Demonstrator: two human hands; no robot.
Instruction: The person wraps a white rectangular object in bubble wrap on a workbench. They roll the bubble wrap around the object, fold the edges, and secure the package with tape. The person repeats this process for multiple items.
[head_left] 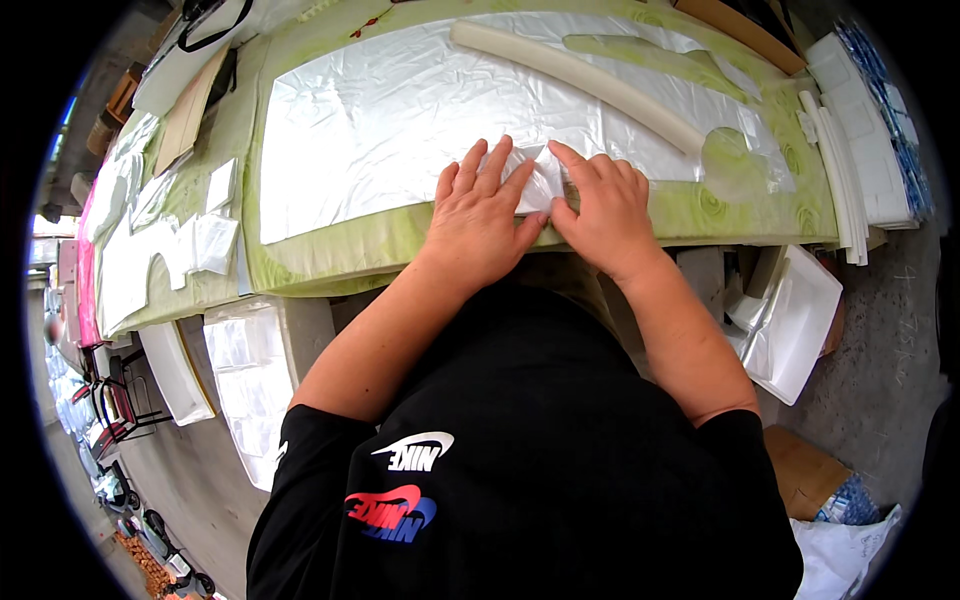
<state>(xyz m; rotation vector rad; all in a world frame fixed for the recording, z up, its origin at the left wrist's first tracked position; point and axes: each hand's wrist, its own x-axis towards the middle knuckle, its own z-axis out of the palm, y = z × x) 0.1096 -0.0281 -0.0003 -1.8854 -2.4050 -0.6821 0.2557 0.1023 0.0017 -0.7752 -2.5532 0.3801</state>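
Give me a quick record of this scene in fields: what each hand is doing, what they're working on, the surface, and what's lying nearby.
left hand: left hand lies flat, fingers spread, on a small clear plastic piece
right hand: right hand pinches the same piece's right edge
under the piece: large white shiny sheet
surface: table with green patterned cover
on the sheet: long cream foam tube, lying diagonally
right of table: stack of white foam strips
left of table: white cut sheets
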